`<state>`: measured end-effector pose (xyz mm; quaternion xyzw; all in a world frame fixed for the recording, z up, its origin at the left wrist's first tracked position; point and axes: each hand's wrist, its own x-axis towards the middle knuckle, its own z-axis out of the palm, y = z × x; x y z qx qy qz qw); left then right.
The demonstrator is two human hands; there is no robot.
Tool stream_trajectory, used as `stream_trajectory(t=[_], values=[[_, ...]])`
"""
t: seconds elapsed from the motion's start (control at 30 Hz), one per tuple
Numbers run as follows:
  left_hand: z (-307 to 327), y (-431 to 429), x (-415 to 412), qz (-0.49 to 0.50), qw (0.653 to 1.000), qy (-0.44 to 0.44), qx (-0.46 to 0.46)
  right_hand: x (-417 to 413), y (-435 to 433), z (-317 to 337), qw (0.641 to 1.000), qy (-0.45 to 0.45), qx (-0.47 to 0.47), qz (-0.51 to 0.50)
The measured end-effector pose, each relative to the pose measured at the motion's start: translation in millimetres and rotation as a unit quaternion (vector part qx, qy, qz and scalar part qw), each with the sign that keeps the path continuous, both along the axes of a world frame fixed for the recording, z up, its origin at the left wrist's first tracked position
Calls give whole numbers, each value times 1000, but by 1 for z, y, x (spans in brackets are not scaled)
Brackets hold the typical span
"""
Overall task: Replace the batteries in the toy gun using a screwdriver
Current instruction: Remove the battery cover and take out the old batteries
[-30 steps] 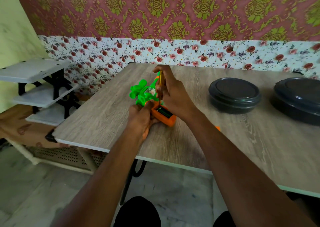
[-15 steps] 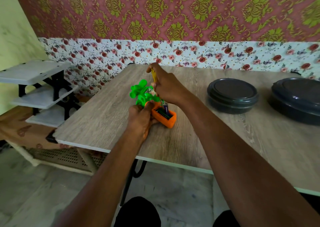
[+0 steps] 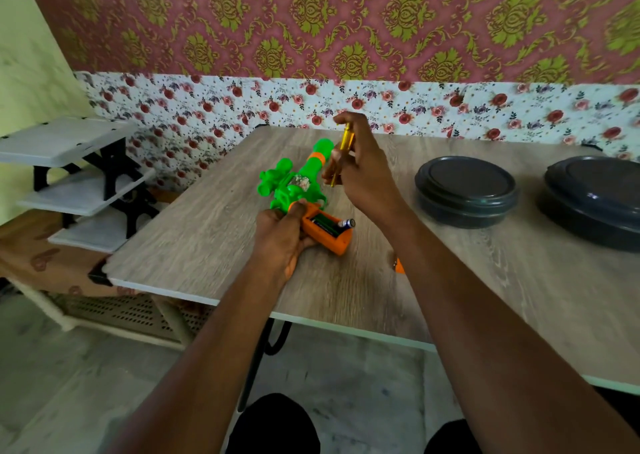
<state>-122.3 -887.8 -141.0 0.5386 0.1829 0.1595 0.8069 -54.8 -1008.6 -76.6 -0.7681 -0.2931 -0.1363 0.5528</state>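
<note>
Toy gun [image 3: 298, 183] — green body, orange grip — lay on the wooden table [image 3: 194, 239], muzzle toward 1 o'clock. Left hand [image 3: 280, 242] was curled round the grip. The battery bay [image 3: 323, 230] stood open, a battery [image 3: 347, 224] tilted up at its 3 o'clock end. Right hand [image 3: 363, 176], raised at the gun's 2 o'clock, pinched a yellow screwdriver [image 3: 344, 145] in curled fingers, tip down. Dark lidded container [image 3: 465, 190] sat at 3 o'clock, second container [image 3: 595, 200] beyond it. Small orange piece [image 3: 399, 266] at 5 o'clock — half hidden by the arm.
</note>
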Motion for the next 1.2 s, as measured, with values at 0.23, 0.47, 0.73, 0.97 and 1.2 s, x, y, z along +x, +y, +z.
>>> stream_trajectory(t=[0.23,0.47,0.73,0.97,1.2], values=[[2,-1,0,-4,1000,-7,-6,-15,-29,-8,986,-81,-141,-35],[1,-2,-2,-5,1000,-14,3,-19,-41,-31,955,4,-293,-45],[4,-6,-3,16,1000,-6,1,21,-24,-21,950,-43,-251,-179],[2,-4,2,21,1000,-4,7,61,-12,-37,936,47,-310,-158],[0,-3,5,16,1000,-11,11,69,-20,-54,941,48,-297,-157]])
